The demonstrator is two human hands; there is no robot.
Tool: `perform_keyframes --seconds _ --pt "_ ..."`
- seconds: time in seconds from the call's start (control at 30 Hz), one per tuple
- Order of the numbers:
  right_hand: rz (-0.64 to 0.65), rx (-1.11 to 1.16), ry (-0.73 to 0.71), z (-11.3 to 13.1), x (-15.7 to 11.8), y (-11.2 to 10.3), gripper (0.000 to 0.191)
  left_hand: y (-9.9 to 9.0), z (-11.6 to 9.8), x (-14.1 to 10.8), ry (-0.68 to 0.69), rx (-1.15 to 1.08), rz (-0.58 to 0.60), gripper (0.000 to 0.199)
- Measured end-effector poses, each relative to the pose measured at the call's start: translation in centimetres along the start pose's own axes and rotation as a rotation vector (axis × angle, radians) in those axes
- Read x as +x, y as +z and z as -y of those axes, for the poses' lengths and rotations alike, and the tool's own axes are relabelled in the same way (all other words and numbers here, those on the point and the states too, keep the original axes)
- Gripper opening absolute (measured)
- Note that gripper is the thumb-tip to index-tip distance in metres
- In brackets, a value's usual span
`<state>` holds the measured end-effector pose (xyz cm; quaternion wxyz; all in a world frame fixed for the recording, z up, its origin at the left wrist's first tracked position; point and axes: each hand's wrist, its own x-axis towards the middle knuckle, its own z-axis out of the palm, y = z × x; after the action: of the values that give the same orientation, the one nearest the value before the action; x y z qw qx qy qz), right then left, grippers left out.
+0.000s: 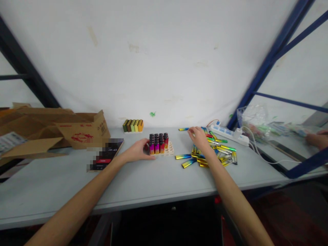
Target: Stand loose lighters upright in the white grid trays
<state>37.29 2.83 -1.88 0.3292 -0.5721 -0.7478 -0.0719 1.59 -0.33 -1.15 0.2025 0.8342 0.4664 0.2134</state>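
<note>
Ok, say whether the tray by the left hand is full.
Partly full: lighters stand in the tray, but its right side shows empty slots.

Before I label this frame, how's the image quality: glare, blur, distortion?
Head view, lighting: wall evenly lit, space below the table near black; head view, glare: bright highlights on the metallic sleeves; head view, blur: co-worker's hand soft at the right edge, phone partly pixelated; head view, distortion: blue frame post leans outward, likely wide-angle stretch.

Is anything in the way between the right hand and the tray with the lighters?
Nothing visible stands between the right hand and the pale tray. One shiny strip lies beyond that path, another nearer the person.
</note>
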Motion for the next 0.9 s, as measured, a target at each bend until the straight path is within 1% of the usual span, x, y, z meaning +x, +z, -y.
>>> perform_keyframes --seconds 0.07,0.17,0.3,0.33,0.4,0.5,0.57,0.7,0.77,0.83,0.9 --pt "0.037 -0.13 0.136 -2.5 0.0 -0.2 0.025 -0.1 -0.2 0.0 0.005 0.014 -0.011 0.065" --pt "0.062 -0.232 0.316 -6.1 -0.1 -0.8 0.029 0.0 -0.3 -0.1 0.011 0.004 -0.025 0.062" --pt "-0.055 -0.298 0.539 -9.6 -0.3 -2.3 0.036 0.1 -0.3 -0.1 0.019 -0.013 -0.033 0.061" --pt "-0.07 -0.305 0.576 -10.3 -0.5 -2.7 0.038 0.1 -0.3 -0.1 0.02 -0.015 -0.037 0.062" --pt "-0.048 -0.305 0.622 -11.3 -0.8 -3.1 0.041 0.2 -0.3 -0.1 0.027 -0.02 -0.043 0.062" --pt "0.018 -0.294 0.639 -11.9 -1.2 -3.1 0.045 0.1 -0.5 -0.1 0.044 -0.011 -0.051 0.062" --pt "0.047 -0.287 0.618 -11.8 -1.3 -2.9 0.045 0.2 -0.5 -0.1 0.048 -0.011 -0.052 0.061" --pt "0.132 -0.258 0.528 -10.9 -1.0 -1.8 0.038 0.2 -0.5 -0.1 0.05 -0.004 -0.049 0.061" --pt "0.165 -0.251 0.512 -10.4 -0.9 -1.4 0.033 0.2 -0.5 -0.2 0.052 -0.003 -0.05 0.064" --pt "0.179 -0.248 0.516 -10.1 -0.9 -1.2 0.029 0.2 -0.5 -0.2 0.047 -0.016 -0.05 0.067" --pt "0.165 -0.228 0.52 -9.9 -0.9 -1.4 0.026 0.1 -0.6 -0.2 0.042 -0.023 -0.047 0.067"
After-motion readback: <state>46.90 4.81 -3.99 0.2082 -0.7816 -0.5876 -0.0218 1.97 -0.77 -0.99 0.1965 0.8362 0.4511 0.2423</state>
